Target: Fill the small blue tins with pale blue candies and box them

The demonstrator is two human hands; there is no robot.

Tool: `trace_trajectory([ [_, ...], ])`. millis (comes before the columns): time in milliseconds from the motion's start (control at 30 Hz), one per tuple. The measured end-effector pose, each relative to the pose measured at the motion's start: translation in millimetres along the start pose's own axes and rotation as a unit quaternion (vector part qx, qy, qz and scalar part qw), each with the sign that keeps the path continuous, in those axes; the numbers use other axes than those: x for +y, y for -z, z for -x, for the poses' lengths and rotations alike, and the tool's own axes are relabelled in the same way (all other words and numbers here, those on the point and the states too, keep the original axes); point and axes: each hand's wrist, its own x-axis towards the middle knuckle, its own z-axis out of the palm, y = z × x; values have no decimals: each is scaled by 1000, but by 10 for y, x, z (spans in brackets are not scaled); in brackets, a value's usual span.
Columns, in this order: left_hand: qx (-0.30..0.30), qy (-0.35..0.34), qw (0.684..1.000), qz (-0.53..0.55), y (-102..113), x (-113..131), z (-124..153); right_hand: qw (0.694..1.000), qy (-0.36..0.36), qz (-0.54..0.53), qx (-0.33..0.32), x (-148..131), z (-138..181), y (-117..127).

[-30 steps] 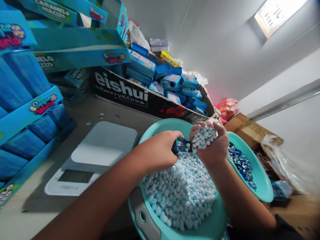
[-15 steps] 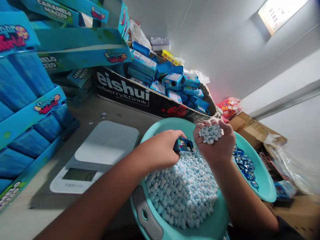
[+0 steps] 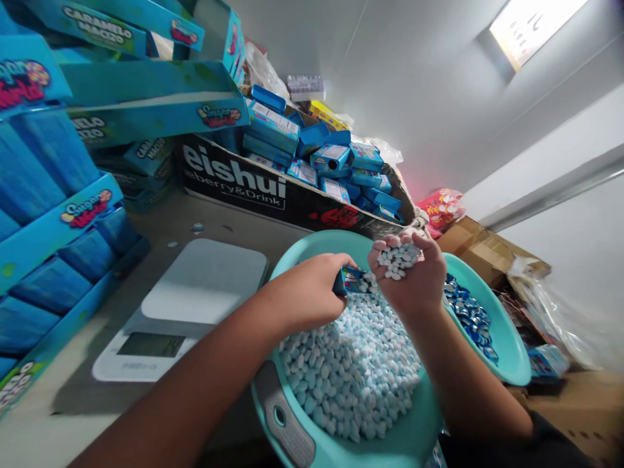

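My left hand [image 3: 319, 286] is closed around a small blue candy tin [image 3: 351, 280], tilted so that its open end faces right. Several candies show at that opening, above the heap of pale blue and white candies [image 3: 351, 370] in a turquoise basin [image 3: 424, 422]. Palm up and fingers curled, my right hand [image 3: 414, 283] cups a pile of the same candies [image 3: 397, 260] just right of the tin. Both hands are over the far part of the basin.
Left of the basin sits a white kitchen scale [image 3: 205, 279]. Behind stands a black carton [image 3: 234, 179] full of blue tins [image 3: 334, 156]. Stacked blue display boxes [image 3: 58, 260] rise at the left. A second turquoise basin [image 3: 517, 354] with shiny blue metal pieces [image 3: 468, 312] is at right.
The view has shifted slightly. More candies now show at the tin's opening, and the pile in my right palm looks a little smaller.
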Motion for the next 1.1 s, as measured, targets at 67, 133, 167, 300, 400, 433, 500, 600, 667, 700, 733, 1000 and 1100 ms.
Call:
trace_trajectory([
  [67,-8,1,1000,6,7,9,-4,1000,4,8,-6,5,1,-4],
  [133,-11,-2,1000,6,12,15,-9,1000,2,19,-10,9,0,-4],
  [167,-10,-5,1000,5,12,16,-11,1000,1,23,-10,11,0,-4],
  [300,-3,-7,1000,-1,10,13,-19,999,-5,33,-17,15,7,3],
  [400,-8,-10,1000,-1,14,14,-17,999,-5,38,-25,18,19,3],
  [433,-9,-11,1000,0,15,15,-15,999,-2,39,-26,20,23,0],
  [500,-9,-10,1000,-2,17,16,-10,999,4,44,-23,23,33,-10],
  [600,-2,-11,1000,-6,12,13,-3,998,19,49,-19,25,44,-29],
  [667,4,-14,1000,-8,6,9,-2,998,28,46,-27,23,47,-38],
  [700,6,-16,1000,-8,4,6,-3,998,30,45,-34,22,47,-39],
  [733,8,-17,1000,-8,3,2,-4,998,30,44,-41,20,46,-39],
  [1000,-1,-19,1000,7,22,1,0,994,29,60,-83,18,46,-14],
  [1100,4,-20,1000,11,27,16,2,991,33,72,-108,23,49,-13],
])
